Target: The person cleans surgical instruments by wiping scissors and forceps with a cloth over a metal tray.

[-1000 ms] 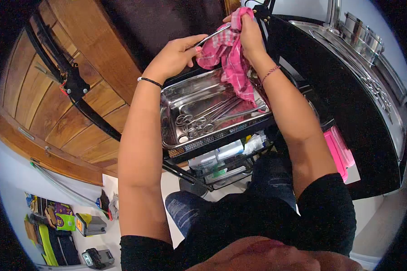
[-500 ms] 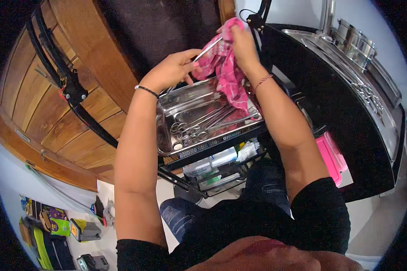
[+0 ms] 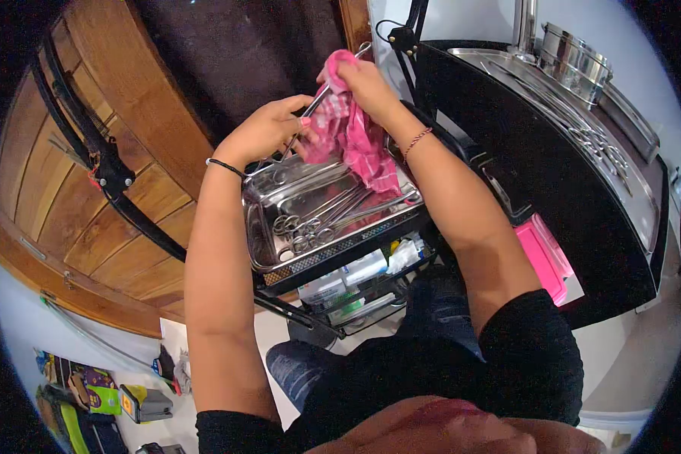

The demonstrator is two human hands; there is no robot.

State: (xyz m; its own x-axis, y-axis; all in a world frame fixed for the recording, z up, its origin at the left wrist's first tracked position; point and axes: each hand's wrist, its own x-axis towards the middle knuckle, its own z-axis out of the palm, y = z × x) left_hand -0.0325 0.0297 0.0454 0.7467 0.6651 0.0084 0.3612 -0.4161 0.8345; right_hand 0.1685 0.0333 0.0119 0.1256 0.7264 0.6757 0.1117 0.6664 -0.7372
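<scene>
My left hand (image 3: 268,130) grips the handle end of a long steel instrument (image 3: 319,97). My right hand (image 3: 363,82) holds a pink checked cloth (image 3: 348,136) wrapped around the instrument's far end. Both hands are raised over a shiny steel tray (image 3: 259,244) that sits on top of a black wire trolley (image 3: 333,251). Several scissor-handled steel instruments (image 3: 318,219) lie in the tray. The cloth's loose end hangs down into the tray.
A black counter (image 3: 567,174) on the right carries a steel tray of instruments (image 3: 598,140) and a round steel drum (image 3: 575,60). A pink box (image 3: 545,257) sits below the counter edge. Wooden doors (image 3: 76,136) stand left. Boxes fill the trolley's lower shelf (image 3: 356,276).
Both hands, with cloth and instrument, have drifted left in the view along with the tray as my head turned. My right hand has slid the cloth along the instrument.
</scene>
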